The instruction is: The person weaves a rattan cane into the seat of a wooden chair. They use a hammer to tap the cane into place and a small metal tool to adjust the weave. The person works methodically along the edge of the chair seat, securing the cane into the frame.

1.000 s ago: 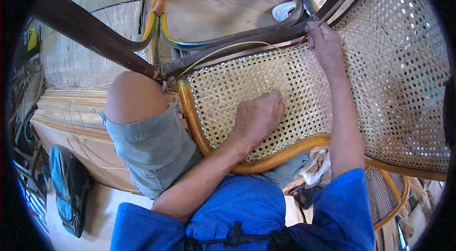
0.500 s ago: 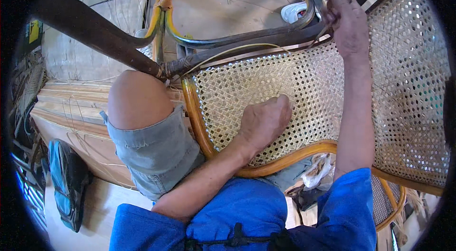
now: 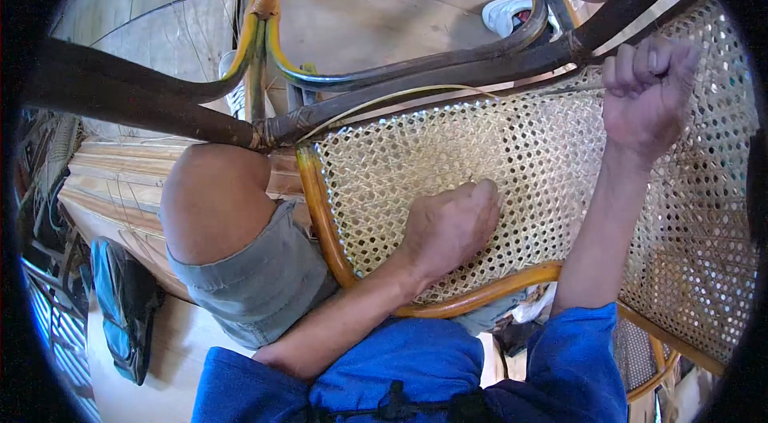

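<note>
A woven cane seat [image 3: 528,183] in an orange-brown rattan frame [image 3: 480,302] lies across my lap. My left hand [image 3: 452,229] is closed and rests on the weave near its middle; whether its curled fingers hold anything is hidden. My right hand [image 3: 650,95] is a fist raised above the right of the seat, beside the dark back rail. A thin dark strip [image 3: 564,90] runs along the seat's far edge to its fingers, apparently gripped there. One pale cane strand [image 3: 400,95] arches loosely over that edge from the left corner.
Dark poles and curved rattan pieces [image 3: 416,69] cross the far side. A second woven panel [image 3: 688,207] stands at right. Stacked boards [image 3: 120,175] lie left, with a blue and black bag [image 3: 120,307] nearby. White shoes [image 3: 504,15] show on the wooden floor.
My right hand has moved right and nearer, away from the rail, with a strip now stretched towards it. The left hand has barely shifted on the weave. The view has tilted slightly.
</note>
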`<state>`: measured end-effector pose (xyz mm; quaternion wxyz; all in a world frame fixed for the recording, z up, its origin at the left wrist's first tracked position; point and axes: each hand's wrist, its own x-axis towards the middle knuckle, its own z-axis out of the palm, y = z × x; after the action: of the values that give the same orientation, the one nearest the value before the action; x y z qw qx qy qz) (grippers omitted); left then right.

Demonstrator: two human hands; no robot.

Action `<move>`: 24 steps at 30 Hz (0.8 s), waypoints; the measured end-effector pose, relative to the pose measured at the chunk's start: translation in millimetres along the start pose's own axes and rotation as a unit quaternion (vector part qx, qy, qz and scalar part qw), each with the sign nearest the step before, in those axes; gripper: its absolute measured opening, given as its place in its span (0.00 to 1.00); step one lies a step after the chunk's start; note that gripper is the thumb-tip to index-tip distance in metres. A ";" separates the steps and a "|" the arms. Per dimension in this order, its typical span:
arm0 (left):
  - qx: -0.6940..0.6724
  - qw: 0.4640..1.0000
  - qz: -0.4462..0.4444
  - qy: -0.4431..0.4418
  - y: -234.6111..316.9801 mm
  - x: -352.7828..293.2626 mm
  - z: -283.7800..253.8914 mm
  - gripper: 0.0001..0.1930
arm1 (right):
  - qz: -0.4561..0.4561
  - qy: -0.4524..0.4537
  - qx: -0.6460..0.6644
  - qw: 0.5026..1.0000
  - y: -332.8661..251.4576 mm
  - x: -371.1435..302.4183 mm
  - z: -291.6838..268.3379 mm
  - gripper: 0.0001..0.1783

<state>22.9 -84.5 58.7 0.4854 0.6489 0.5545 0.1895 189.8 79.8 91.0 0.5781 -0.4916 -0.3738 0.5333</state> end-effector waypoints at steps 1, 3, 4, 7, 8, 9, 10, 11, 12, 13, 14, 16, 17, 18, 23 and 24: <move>0.004 1.000 -0.002 -0.002 1.6 1.1 -1.6 0.07 | -0.007 0.008 0.004 1.000 -1.5 -0.1 2.3 0.25; 0.004 1.000 0.000 0.003 2.7 2.1 -0.8 0.08 | 0.015 0.032 -0.002 0.999 4.3 -3.0 2.9 0.25; 0.002 1.000 0.003 0.011 2.5 2.1 0.3 0.08 | 0.020 0.034 0.007 0.999 7.7 -3.7 1.3 0.25; 0.006 1.000 0.002 0.016 2.7 2.5 1.5 0.08 | 0.005 -0.004 0.005 1.000 8.3 -4.6 1.2 0.25; 0.010 1.000 0.000 0.014 2.9 2.2 1.7 0.08 | -0.006 -0.024 -0.001 1.000 7.9 -5.1 2.0 0.25; 0.008 1.000 0.001 0.016 2.1 2.3 1.9 0.08 | -0.004 -0.017 0.009 1.000 8.9 -5.2 3.9 0.24; 0.007 1.000 0.002 0.017 1.1 2.1 2.4 0.08 | -0.002 -0.010 0.019 1.000 10.5 -5.2 5.9 0.24; 0.005 1.000 0.003 0.019 0.5 1.9 2.7 0.08 | 0.000 -0.004 0.028 1.000 11.6 -5.4 6.7 0.24; 0.009 1.000 -0.001 0.014 0.9 1.9 2.3 0.08 | -0.007 -0.007 0.021 1.000 12.7 -5.7 6.2 0.24; 0.012 1.000 -0.005 0.010 1.6 1.8 1.6 0.08 | -0.014 -0.010 0.014 1.000 13.7 -6.2 5.3 0.24; 0.016 1.000 -0.010 0.005 1.9 1.9 1.1 0.08 | -0.021 -0.014 0.006 1.000 14.2 -6.5 5.1 0.24; 0.012 1.000 -0.004 0.010 0.5 1.4 2.7 0.08 | -0.010 0.012 -0.003 1.000 10.4 -8.2 10.6 0.24; 0.010 1.000 -0.001 0.012 -0.1 1.4 3.4 0.08 | -0.004 0.025 -0.008 1.000 9.3 -8.7 12.3 0.24; 0.009 1.000 -0.003 0.012 0.4 1.8 3.1 0.08 | -0.005 0.015 0.001 1.000 10.1 -8.8 11.3 0.24; 0.030 1.000 -0.005 0.005 3.1 3.4 1.2 0.07 | -0.049 -0.064 0.060 0.995 18.1 -14.9 0.9 0.22; 0.025 1.000 -0.004 0.011 2.4 3.3 1.2 0.07 | -0.091 -0.055 -0.038 0.994 22.1 -21.2 5.3 0.23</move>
<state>26.2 -81.8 59.2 0.4638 0.6560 0.5673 0.1809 175.9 58.6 72.9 0.5834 -0.4469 -0.4682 0.4906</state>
